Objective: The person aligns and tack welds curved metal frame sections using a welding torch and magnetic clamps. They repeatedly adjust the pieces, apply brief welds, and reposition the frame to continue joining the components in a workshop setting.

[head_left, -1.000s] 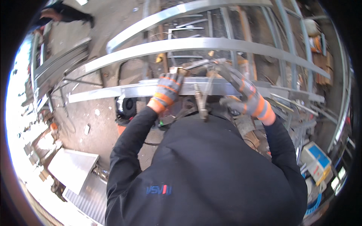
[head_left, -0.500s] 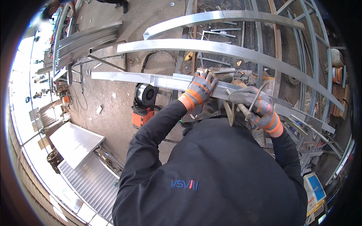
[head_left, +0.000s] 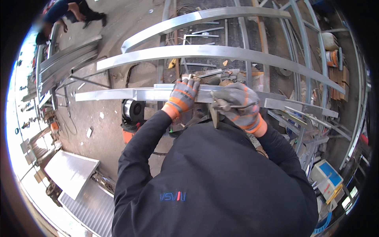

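A long silvery metal channel (head_left: 114,94) runs across in front of me. A shorter metal piece (head_left: 161,86) lies along its far edge. My left hand (head_left: 181,96), in a grey and orange glove, is closed over both with its fingers on the far side. My right hand (head_left: 241,103), gloved alike, is wrapped round the screw and bent cross handle of a screw clamp (head_left: 222,105). The clamp's flat tapered end (head_left: 214,117) points down toward me beside the channel. The glove hides whether its jaws touch the channel.
Two more curved metal channels (head_left: 197,50) lie beyond. A black spool (head_left: 133,110) on an orange machine (head_left: 128,135) stands left of the channel. Corrugated sheets (head_left: 89,205) are at lower left. Another person (head_left: 77,12) bends at the far left. Metal bars (head_left: 323,134) crowd the right.
My view has shifted, so the scene slides left and more of the other person shows. My right hand has turned the clamp's handle, which now lies nearly level. My left hand keeps its hold.
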{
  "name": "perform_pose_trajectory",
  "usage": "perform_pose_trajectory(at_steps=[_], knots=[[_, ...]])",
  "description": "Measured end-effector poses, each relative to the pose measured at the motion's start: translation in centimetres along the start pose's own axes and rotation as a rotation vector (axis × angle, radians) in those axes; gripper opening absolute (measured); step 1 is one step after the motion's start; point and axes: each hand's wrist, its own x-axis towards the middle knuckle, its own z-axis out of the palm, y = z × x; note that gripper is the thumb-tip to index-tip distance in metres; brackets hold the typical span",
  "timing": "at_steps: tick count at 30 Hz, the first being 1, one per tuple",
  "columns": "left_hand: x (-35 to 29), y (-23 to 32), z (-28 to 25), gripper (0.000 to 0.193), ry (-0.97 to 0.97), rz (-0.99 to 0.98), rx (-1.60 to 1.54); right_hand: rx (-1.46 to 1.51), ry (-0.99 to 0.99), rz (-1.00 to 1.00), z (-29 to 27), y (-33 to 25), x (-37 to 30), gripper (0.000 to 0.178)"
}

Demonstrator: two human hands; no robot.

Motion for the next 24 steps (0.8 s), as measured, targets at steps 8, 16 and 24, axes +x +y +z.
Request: perform_pose_trajectory(at_steps=[8,16,24], knots=[[0.8,0.0,1.0,0.064,-0.099,0.0,0.002,0.07,-0.249,0.067,-2.0,3.6,-3.7,0.077],[1.2,0.6,0.0,0.065,-0.103,-0.013,-0.017,-0.693,-0.701,0.501,-2.1,10.6,-11.2,0.126],[1.4,0.9,-0.3,0.06,-0.141,-0.013,-0.013,-0.918,-0.731,0.588,-12.4,14.9,-17.8,0.117]])
